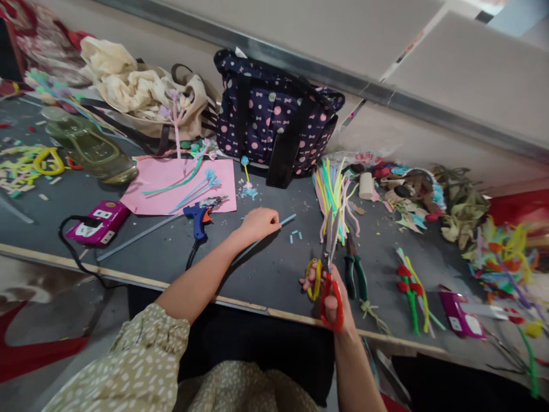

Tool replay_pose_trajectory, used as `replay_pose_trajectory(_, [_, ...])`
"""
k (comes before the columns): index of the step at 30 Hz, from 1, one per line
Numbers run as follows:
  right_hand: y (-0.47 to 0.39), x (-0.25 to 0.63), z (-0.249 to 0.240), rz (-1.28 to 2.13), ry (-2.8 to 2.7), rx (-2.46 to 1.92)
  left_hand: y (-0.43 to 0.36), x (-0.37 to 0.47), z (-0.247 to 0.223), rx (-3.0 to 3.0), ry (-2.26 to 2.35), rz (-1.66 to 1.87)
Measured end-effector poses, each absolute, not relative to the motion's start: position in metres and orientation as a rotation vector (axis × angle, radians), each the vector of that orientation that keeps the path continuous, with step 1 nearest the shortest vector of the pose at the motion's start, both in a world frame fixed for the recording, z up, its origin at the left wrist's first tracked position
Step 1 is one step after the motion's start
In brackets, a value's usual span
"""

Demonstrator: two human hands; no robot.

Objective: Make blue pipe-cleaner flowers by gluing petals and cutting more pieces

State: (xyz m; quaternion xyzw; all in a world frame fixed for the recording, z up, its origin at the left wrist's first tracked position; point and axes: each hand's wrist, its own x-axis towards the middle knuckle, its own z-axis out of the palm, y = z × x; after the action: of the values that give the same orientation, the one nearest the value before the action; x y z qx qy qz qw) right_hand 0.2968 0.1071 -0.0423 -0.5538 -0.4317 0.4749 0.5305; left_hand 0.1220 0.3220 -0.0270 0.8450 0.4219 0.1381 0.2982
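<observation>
My left hand is closed on a light blue pipe cleaner, whose one end sticks out to the right past the fingers. Several short blue cut pieces lie on the table just right of it. In my right hand is a pair of scissors with one red and one yellow handle loop. Their blades are slightly apart and point away from me, over a bundle of pastel pipe cleaners. Green-handled pliers lie beside my right hand.
A blue glue gun and pink paper with pipe-cleaner flowers lie left. Purple power boxes sit at both sides. Behind stand a green bottle, a dark patterned bag and a phone. Craft scraps pile right.
</observation>
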Motion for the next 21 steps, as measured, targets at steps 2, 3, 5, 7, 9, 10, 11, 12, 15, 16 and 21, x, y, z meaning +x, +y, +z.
replay_pose_trajectory(2, [0.106,0.302,-0.042,1.167,-0.966,-1.319,0.322,0.122,-0.025,2.157,1.038,0.394])
replay_pose_trajectory(3, [0.106,0.304,-0.042,1.179,-0.946,-1.324,0.322,0.122,-0.025,2.118,0.993,0.400])
replay_pose_trajectory(5, [0.105,0.309,-0.040,1.180,-0.933,-1.333,0.321,0.123,-0.026,2.048,0.907,0.401])
replay_pose_trajectory(7, [0.104,0.313,-0.038,1.174,-0.934,-1.325,0.322,0.124,-0.029,1.959,0.824,0.403])
replay_pose_trajectory(9, [0.103,0.317,-0.036,1.173,-0.946,-1.334,0.322,0.125,-0.032,1.813,0.743,0.407])
replay_pose_trajectory(10, [0.102,0.320,-0.034,1.168,-0.958,-1.356,0.322,0.126,-0.034,1.727,0.706,0.406])
replay_pose_trajectory(11, [0.101,0.322,-0.033,1.165,-0.975,-1.387,0.321,0.127,-0.034,1.645,0.677,0.404])
replay_pose_trajectory(12, [0.100,0.324,-0.032,1.159,-0.992,-1.421,0.321,0.127,-0.034,1.574,0.656,0.401])
replay_pose_trajectory(15, [0.098,0.330,-0.028,1.171,-1.025,-1.525,0.320,0.128,-0.031,1.469,0.620,0.379])
replay_pose_trajectory(16, [0.098,0.331,-0.027,1.175,-1.026,-1.556,0.319,0.128,-0.030,1.462,0.613,0.368])
replay_pose_trajectory(21, [0.102,0.329,-0.022,1.161,-1.026,-1.640,0.322,0.125,-0.030,1.441,0.611,0.320])
